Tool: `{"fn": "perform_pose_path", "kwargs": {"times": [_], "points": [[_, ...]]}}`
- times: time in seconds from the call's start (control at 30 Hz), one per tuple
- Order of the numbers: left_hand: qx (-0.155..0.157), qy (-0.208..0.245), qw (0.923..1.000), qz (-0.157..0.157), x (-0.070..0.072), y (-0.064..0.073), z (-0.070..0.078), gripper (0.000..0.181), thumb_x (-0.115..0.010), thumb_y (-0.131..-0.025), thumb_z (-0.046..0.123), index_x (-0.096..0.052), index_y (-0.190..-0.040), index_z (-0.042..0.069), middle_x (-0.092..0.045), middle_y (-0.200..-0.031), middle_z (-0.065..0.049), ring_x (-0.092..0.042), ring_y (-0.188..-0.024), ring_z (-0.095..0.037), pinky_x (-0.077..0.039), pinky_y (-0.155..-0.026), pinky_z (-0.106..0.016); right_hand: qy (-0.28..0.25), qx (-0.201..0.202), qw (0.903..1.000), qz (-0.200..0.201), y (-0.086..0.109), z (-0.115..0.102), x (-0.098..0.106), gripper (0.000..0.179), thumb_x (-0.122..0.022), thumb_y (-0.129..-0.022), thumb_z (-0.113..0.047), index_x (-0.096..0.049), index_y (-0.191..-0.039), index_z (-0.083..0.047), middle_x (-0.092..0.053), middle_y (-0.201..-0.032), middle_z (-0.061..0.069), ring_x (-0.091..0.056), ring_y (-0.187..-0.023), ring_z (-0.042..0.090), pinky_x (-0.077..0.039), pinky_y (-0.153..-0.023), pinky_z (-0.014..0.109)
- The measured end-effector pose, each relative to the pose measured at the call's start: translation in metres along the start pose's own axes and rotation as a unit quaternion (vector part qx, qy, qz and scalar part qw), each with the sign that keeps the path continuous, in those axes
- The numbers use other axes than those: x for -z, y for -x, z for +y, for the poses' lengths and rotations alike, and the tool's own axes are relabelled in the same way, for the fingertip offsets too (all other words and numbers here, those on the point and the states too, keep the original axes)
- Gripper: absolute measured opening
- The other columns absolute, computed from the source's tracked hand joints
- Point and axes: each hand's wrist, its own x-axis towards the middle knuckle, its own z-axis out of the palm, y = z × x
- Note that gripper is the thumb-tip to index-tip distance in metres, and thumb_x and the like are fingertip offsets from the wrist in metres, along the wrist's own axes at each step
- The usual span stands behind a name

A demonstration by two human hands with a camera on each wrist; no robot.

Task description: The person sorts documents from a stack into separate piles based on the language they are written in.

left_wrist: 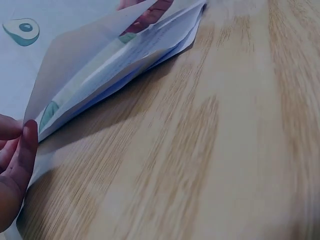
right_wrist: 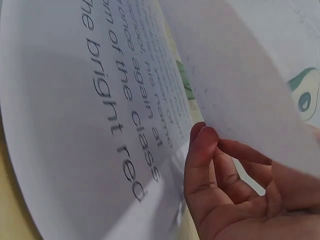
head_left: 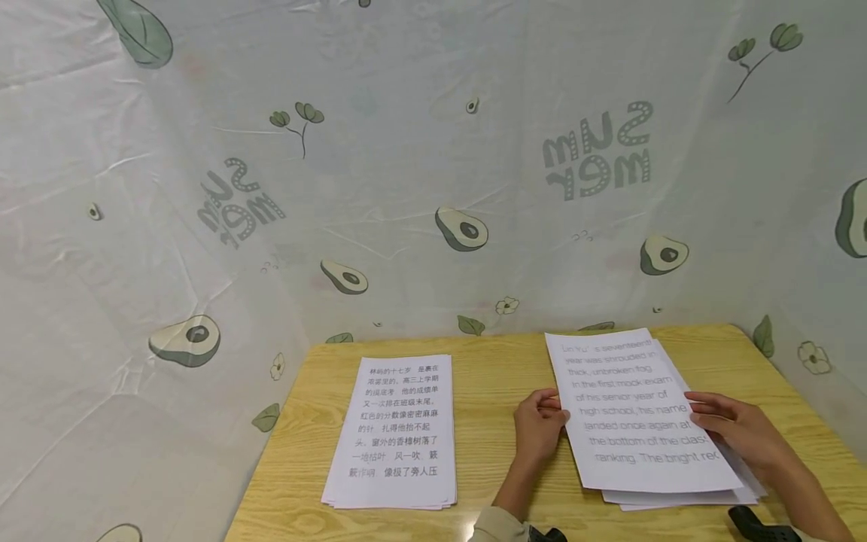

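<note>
A white sheet printed with large English text (head_left: 637,421) is raised at a tilt over more sheets (head_left: 684,498) on the right of the table. My left hand (head_left: 539,425) pinches the sheet's left edge between thumb and fingers; the left wrist view shows that hand (left_wrist: 17,165) at a corner of the lifted paper (left_wrist: 75,65). On the opposite side, my right hand (head_left: 745,436) holds the right edge. In the right wrist view, thumb and forefinger of that hand (right_wrist: 235,185) pinch a curved sheet (right_wrist: 250,85), beside a page with English print (right_wrist: 65,125).
A stack of sheets with Chinese print (head_left: 396,436) lies on the left part of the wooden table (head_left: 488,376). Behind the table hangs a pale curtain (head_left: 393,165) with avocado prints. Dark straps or devices (head_left: 762,523) show near the wrists.
</note>
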Motion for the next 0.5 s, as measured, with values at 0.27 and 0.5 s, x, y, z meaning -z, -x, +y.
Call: {"fn": "perform_pose_path", "kwargs": {"times": [0.27,0.5], "points": [[-0.012,-0.02,0.9997,-0.003,-0.015,0.003,0.001,0.034,-0.078,-0.083,-0.013,-0.078,-0.113,0.004,-0.07,-0.086,0.003,-0.065,-0.07,0.0,-0.056,-0.057,-0.016,0.055,-0.005,0.9984,0.01,-0.002,0.006,0.011,0.066,-0.064,-0.109,-0.029,-0.043,-0.153,0.015,-0.073,-0.12,0.001,-0.064,-0.087,-0.008,-0.059,-0.074,0.025],[-0.011,-0.011,0.9999,0.002,-0.022,0.004,0.0,0.035,-0.078,-0.082,-0.015,-0.078,-0.111,0.003,-0.069,-0.085,0.004,-0.064,-0.069,0.0,-0.055,-0.056,-0.016,0.057,-0.011,0.9982,0.014,-0.003,0.011,0.013,0.064,-0.064,-0.108,-0.025,-0.044,-0.152,0.016,-0.073,-0.118,-0.001,-0.064,-0.086,-0.006,-0.06,-0.073,0.026]]}}
